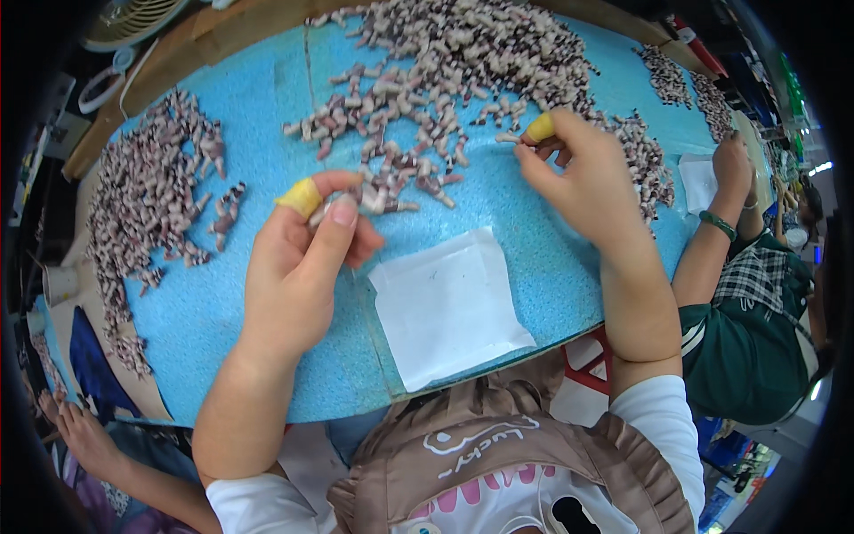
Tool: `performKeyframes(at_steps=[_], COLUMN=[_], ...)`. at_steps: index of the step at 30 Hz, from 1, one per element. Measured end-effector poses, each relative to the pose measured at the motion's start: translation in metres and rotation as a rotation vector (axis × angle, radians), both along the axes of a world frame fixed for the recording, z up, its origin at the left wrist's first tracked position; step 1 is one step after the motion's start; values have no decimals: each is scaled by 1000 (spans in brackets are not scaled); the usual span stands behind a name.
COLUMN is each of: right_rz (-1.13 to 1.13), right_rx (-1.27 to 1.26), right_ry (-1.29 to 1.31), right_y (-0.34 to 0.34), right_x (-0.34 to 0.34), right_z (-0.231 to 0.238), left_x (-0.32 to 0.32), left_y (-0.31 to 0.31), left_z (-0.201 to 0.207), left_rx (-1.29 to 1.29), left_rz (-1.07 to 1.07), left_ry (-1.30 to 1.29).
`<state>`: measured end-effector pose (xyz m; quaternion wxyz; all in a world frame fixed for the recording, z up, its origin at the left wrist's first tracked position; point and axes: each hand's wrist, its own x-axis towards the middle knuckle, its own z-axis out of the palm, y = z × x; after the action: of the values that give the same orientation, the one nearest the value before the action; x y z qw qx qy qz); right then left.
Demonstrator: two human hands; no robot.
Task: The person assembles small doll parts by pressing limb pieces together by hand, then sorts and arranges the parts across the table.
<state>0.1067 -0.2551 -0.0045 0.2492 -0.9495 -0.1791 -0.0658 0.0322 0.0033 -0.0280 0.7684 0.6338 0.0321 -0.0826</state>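
My right hand (583, 178), with a yellow finger cover on its index finger, pinches a small pale piece (507, 138) between thumb and fingertip. My left hand (307, 240) also wears a yellow finger cover. Its fingers are curled, with the thumb drawn in toward the index finger; what they hold, if anything, is hidden. Just beyond it lie loose small knobbly pieces (387, 200), pale with purple and dark patches. A large heap of the same pieces (480, 53) spreads behind both hands. In front of me, between my forearms, a white sheet (449, 307) lies flat on the blue tabletop (240, 107).
Another heap of pieces (147, 187) covers the table's left side, and a smaller one (645, 160) lies past my right hand. A wooden rim (240, 31) borders the far edge. Co-workers' arms show at right (703, 254) and lower left (98, 445). A fan (133, 22) stands far left.
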Motion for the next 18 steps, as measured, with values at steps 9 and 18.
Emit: performKeyframes(at_steps=[9,18], right_rz=[778,916], right_rx=[102,-122], right_ry=[33,107], right_y=[15,16], right_x=[-46,-53], right_z=[2,4], left_x=[6,5], left_y=[-8,-7], left_z=[-4,-9], left_rx=[131,97], left_rz=[6,34], left_ry=[5,-3])
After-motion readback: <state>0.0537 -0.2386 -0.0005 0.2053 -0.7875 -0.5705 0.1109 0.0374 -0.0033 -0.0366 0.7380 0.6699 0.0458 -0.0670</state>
